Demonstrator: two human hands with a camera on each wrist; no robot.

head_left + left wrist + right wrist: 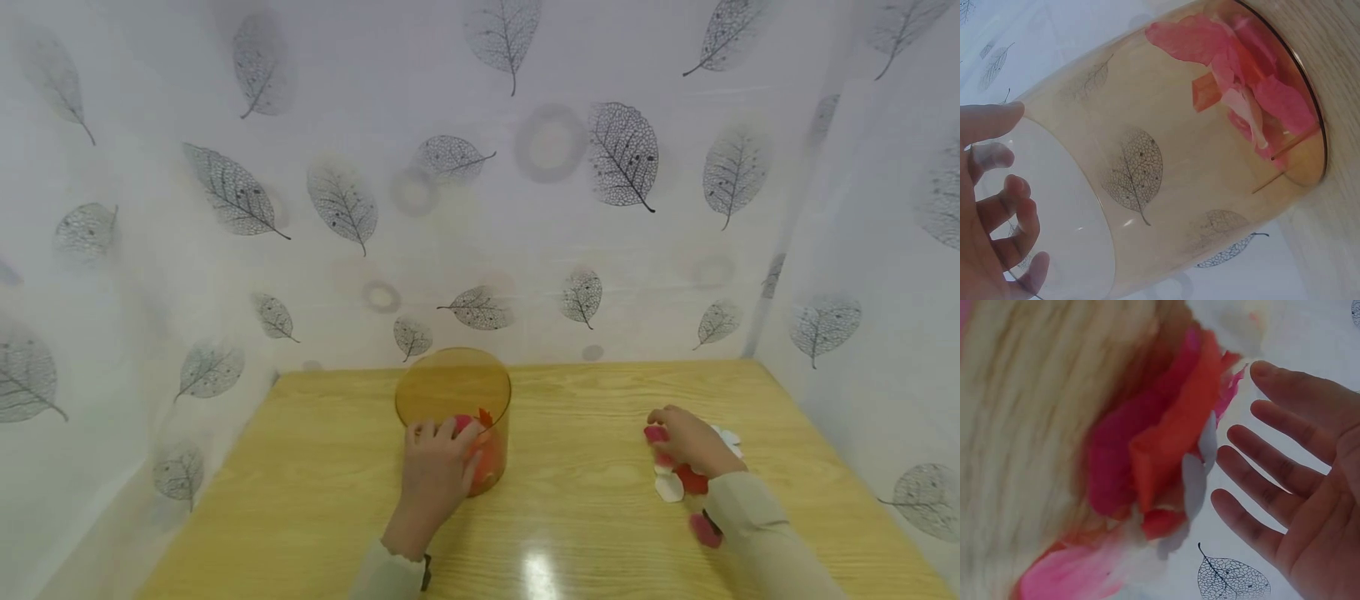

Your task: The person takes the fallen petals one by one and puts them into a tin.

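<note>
An amber see-through container (450, 383) stands upright on the table, with its mouth up. Pink and red petals (1272, 81) lie in its bottom. My left hand (435, 479) is at the near rim. In the left wrist view its fingers (1019, 222) curl over the rim and the thumb lies along the container's edge. My right hand (690, 442) hovers over a loose group of petals at the right. In the right wrist view the right fingers (1272, 456) are spread, with red, magenta and white petals (1172, 450) beside their tips; no grip shows.
Near the right forearm lie a white petal (669, 487), a red petal (692, 481) and a magenta petal (705, 531). Leaf-patterned white curtains (525, 208) enclose the wooden table (585, 483) at the back and sides.
</note>
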